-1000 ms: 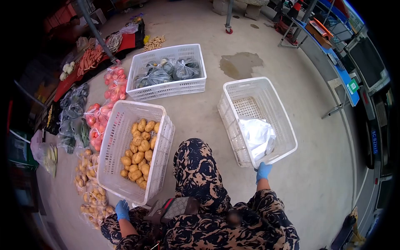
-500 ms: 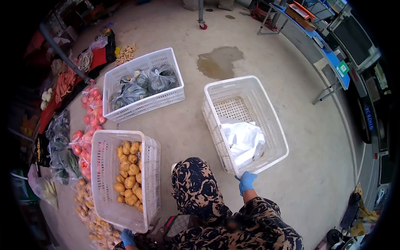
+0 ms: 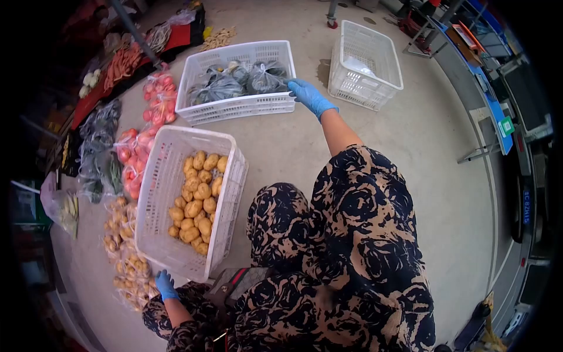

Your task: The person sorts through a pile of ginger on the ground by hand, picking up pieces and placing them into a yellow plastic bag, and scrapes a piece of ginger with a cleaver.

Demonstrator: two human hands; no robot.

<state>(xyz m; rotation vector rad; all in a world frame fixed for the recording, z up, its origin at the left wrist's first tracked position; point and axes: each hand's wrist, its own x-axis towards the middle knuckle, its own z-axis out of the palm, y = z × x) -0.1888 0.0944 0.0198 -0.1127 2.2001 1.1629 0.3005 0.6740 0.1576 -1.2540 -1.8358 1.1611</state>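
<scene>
My right hand (image 3: 311,97), in a blue glove, reaches forward with its fingers closed at the near right corner of a white plastic crate (image 3: 258,103). Inside that crate lie dark green vegetables in clear bags (image 3: 220,88). My left hand (image 3: 166,286), also gloved in blue, is low at the left with fingers apart, holding nothing. It is just off the near end of a second white crate (image 3: 231,193), which holds loose potatoes (image 3: 196,202). Bagged potatoes (image 3: 130,267) lie on the floor beside this hand.
Farther off at the right stands a third white crate (image 3: 375,97) with white plastic (image 3: 358,66) inside. Bagged tomatoes (image 3: 136,155) and carrots (image 3: 122,64) line the left. A blue table (image 3: 489,100) and a vehicle (image 3: 531,193) stand at the right.
The crate with white plastic is farther away, and my right hand has left it for the bagged-vegetable crate. My left hand has come off the potato crate's near end. The view has shifted.
</scene>
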